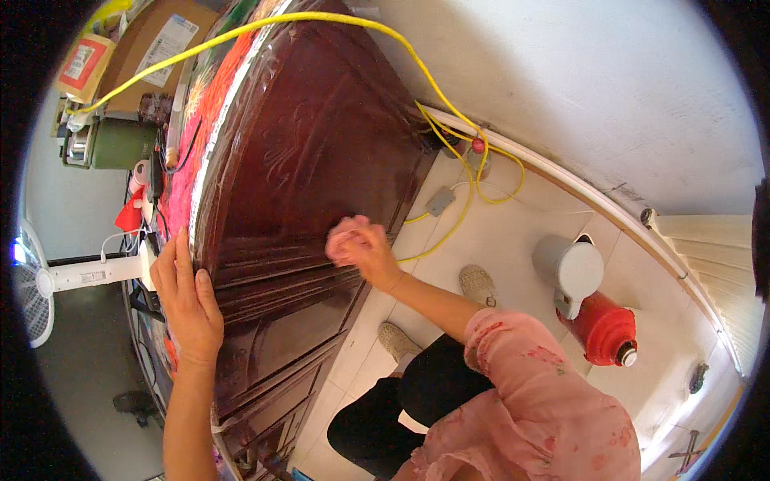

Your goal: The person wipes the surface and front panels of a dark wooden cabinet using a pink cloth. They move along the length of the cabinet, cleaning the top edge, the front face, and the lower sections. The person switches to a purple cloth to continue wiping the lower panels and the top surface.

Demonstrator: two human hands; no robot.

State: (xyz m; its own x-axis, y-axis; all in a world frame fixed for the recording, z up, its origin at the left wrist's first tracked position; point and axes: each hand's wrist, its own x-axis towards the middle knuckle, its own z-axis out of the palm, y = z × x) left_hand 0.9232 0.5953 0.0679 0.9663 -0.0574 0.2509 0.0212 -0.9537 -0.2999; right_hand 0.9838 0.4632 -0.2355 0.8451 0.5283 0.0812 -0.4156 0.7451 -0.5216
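My right hand (374, 255) grips a crumpled pink cloth (348, 240) against or close to the side of a dark red-brown wooden cabinet (313, 144); whether the cloth touches the wood cannot be told. The side has carved lines and ridged mouldings. My left hand (191, 300) rests with fingers extended on the cabinet's top edge, over a colourful covering (180, 198) under clear plastic. A white fan (84, 273) is on the far side of that hand.
A yellow cable (337, 18) arches over the cabinet and coils on the tiled floor by a power strip (441, 201). An electric kettle (571, 267) and a red thermos flask (604, 330) stand near the wall. A cardboard box (150, 60) and a green container (123, 144) sit on top.
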